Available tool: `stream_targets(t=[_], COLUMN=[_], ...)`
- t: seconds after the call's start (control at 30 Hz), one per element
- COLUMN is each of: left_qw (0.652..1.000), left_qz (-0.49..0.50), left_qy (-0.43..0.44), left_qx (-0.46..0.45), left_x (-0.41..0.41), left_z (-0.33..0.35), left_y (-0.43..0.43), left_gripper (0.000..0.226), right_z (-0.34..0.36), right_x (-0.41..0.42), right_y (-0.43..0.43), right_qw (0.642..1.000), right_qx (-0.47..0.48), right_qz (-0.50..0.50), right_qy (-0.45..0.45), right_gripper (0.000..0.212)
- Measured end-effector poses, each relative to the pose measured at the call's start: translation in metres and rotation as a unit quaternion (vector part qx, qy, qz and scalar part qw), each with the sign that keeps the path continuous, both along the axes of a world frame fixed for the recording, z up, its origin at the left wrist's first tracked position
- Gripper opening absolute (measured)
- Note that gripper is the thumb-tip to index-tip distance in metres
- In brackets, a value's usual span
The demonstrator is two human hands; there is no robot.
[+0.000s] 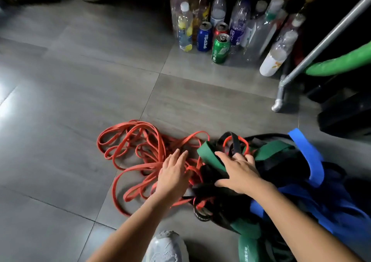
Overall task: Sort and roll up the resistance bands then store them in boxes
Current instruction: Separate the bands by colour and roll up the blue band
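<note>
A white shoe point(166, 245) is nearest, on smooth grey floor tiles point(80, 101). The left hand point(172, 177) lies flat, fingers straight, on thin red bands point(128, 141) tangled in loops. The right hand point(239, 173) spreads over a wide green band point(208, 153) beside flat blue bands point(309, 155); whether it grips, I cannot tell. Far behind stand plastic bottles point(239, 17) and cans point(220, 49).

One wide-angle view from the head looks forward and steeply down at the floor point(80, 85), close above the left hand point(172, 176) and right hand point(239, 173); bottles point(240, 21) line the far edge.
</note>
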State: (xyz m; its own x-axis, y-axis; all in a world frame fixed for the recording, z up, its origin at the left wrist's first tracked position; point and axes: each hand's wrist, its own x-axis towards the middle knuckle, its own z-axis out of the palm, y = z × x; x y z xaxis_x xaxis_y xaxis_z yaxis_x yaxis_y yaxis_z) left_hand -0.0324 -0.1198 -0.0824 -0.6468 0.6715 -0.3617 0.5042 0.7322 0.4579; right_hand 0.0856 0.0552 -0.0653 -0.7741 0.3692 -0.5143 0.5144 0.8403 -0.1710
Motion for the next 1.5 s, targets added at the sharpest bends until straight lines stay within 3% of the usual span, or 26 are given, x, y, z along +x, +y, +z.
stream_targets(t=[0.07,0.13,0.2,0.27,0.33,0.37,0.5,0.57,0.63,0.7,0.8,0.87,0.9,0.93,0.97,1.03,1.07,1.13,1.23,1.3,1.33,1.37,1.43,1.5], left_qw=[0.995,0.978,0.971,0.983,0.987,0.981,0.884,0.836,0.789,0.768,0.814,0.896,0.947,0.978,0.991,1.000,0.997,0.988,0.989,0.992,0.991,0.989,0.978,0.966], left_qz=[-0.066,-0.118,-0.159,-0.109,-0.006,0.047,0.252,0.331,0.389,0.418,0.385,0.297,0.231,0.163,0.107,-0.006,-0.064,-0.143,-0.116,-0.082,-0.089,-0.113,-0.169,-0.206], left_qy=[-0.072,-0.169,-0.172,-0.146,-0.141,-0.159,-0.300,-0.309,-0.306,-0.291,-0.278,-0.261,-0.205,-0.129,-0.045,0.006,-0.008,-0.045,-0.088,-0.098,-0.094,-0.088,-0.070,-0.046], left_qx=[-0.033,-0.034,-0.036,0.004,0.071,0.105,0.255,0.311,0.363,0.388,0.336,0.201,0.092,-0.007,-0.065,-0.012,0.031,0.035,-0.010,-0.016,-0.028,-0.048,-0.103,-0.150], left_x=[0.002,0.010,0.021,0.020,0.010,0.003,-0.011,-0.024,-0.045,-0.060,-0.060,-0.048,-0.041,-0.031,-0.019,0.016,0.036,0.070,0.091,0.089,0.087,0.086,0.083,0.082], left_z=[-0.009,-0.011,-0.008,-0.002,0.008,0.016,0.050,0.064,0.080,0.091,0.088,0.076,0.069,0.062,0.056,0.046,0.040,0.025,0.006,-0.004,-0.010,-0.015,-0.025,-0.035], left_y=[0.011,0.016,0.016,0.013,0.010,0.009,0.018,0.019,0.012,0.001,-0.007,-0.001,0.004,0.010,0.020,0.044,0.058,0.085,0.114,0.124,0.127,0.128,0.128,0.129], left_gripper=[0.059,0.035,0.022,0.016,0.005,0.012,0.030,0.030,0.032,0.031,0.029,0.025,0.019,0.014,0.027,0.047,0.049,0.049,0.052,0.056,0.061,0.067,0.076,0.076], right_z=[0.005,0.009,0.018,0.027,0.036,0.040,0.047,0.050,0.054,0.052,0.034,0.025,0.023,0.019,0.015,0.006,0.000,-0.004,0.020,0.056,0.073,0.088,0.107,0.110], right_x=[0.025,0.051,0.077,0.106,0.137,0.152,0.216,0.252,0.283,0.301,0.303,0.292,0.286,0.282,0.280,0.275,0.274,0.272,0.264,0.251,0.240,0.226,0.191,0.150], right_y=[0.004,0.007,0.011,0.020,0.029,0.034,0.059,0.070,0.073,0.072,0.069,0.067,0.066,0.066,0.066,0.064,0.064,0.066,0.068,0.068,0.065,0.058,0.040,0.031], right_qw=[1.000,1.000,0.998,0.988,0.972,0.972,0.975,0.954,0.915,0.898,0.897,0.897,0.897,0.894,0.888,0.873,0.869,0.850,0.759,0.695,0.690,0.710,0.792,0.858], right_qx=[-0.002,0.000,0.021,0.076,0.130,0.130,0.052,-0.004,-0.069,-0.100,-0.114,-0.106,-0.098,-0.093,-0.093,-0.098,-0.098,-0.072,0.005,0.060,0.102,0.147,0.210,0.195], right_qz=[0.011,0.017,0.027,0.026,0.006,-0.011,-0.154,-0.267,-0.364,-0.403,-0.418,-0.424,-0.428,-0.437,-0.450,-0.478,-0.485,-0.521,-0.632,-0.636,-0.601,-0.544,-0.369,-0.250], right_qy=[-0.006,0.008,0.059,0.133,0.198,0.194,0.149,0.139,0.158,0.144,0.087,0.059,0.044,0.029,0.017,-0.009,-0.021,-0.021,0.159,0.331,0.390,0.421,0.438,0.405], right_gripper=[0.087,0.075,0.052,0.035,0.030,0.030,0.030,0.025,0.039,0.044,0.033,0.026,0.029,0.032,0.033,0.025,0.017,0.009,0.010,0.035,0.049,0.054,0.050,0.043])
